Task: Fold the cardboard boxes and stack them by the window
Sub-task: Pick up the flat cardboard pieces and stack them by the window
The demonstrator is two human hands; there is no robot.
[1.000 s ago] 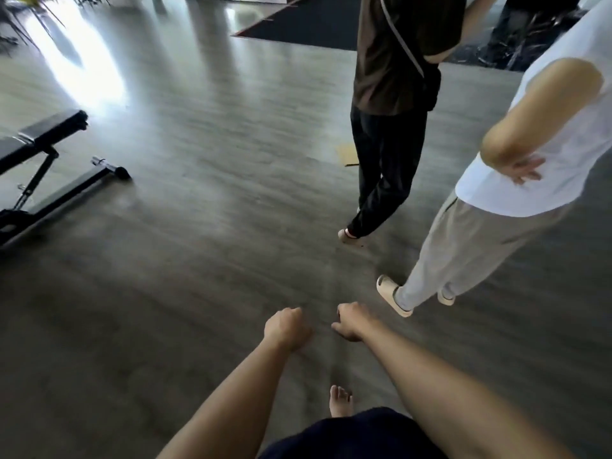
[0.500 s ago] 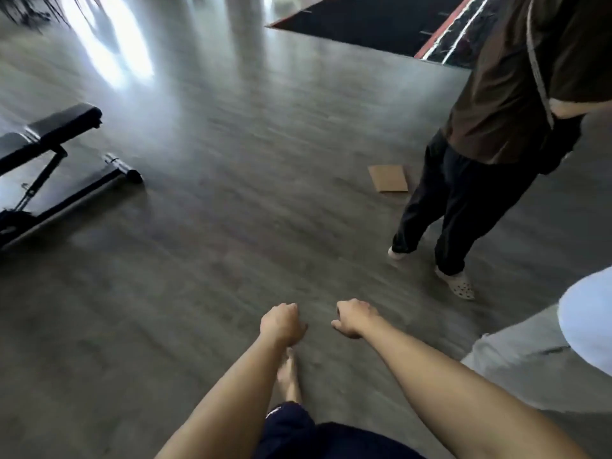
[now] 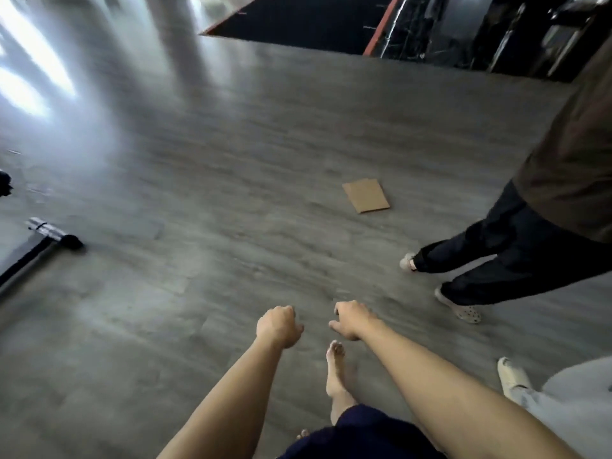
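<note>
Here, the approach step. A flattened cardboard box [image 3: 366, 195] lies on the floor [image 3: 231, 193], well ahead of both hands. Left hand [image 3: 278, 326] and right hand [image 3: 352, 321] curl loosely, holding nothing. Next, probably: reach the cardboard, stoop, grasp it.

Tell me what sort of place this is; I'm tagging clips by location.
Probably a gym or fitness studio: a bench frame at the left, a black mat with a red border, wide grey floor. A flat cardboard lies there.
</note>
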